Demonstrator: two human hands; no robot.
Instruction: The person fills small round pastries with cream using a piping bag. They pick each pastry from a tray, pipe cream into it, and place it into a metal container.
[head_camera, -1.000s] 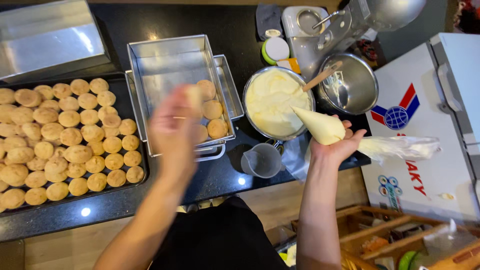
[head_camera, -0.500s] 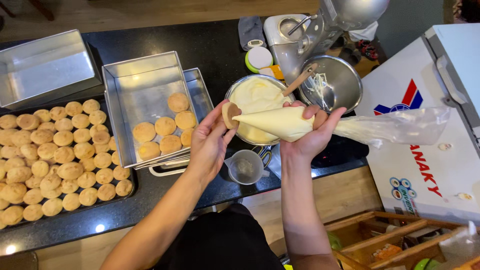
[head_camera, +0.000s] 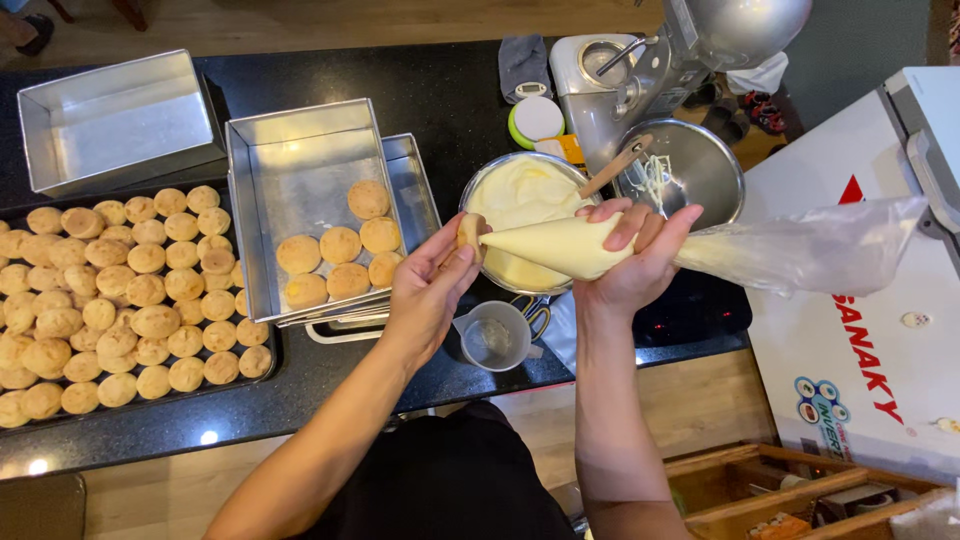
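A puff (head_camera: 468, 231) sits pinched in the left hand (head_camera: 428, 290) at the tip of the piping bag (head_camera: 570, 246), squeezed by the right hand (head_camera: 630, 255), above the cream bowl's (head_camera: 520, 190) near rim. Just left, the pan (head_camera: 300, 170) has bare room beside seven puffs.

Bare forearms, black clothing below

I have one view only, from the head camera, looking steeply down over my forearms onto the black countertop (head_camera: 440, 80), close in; wooden floor shows at the top edge.
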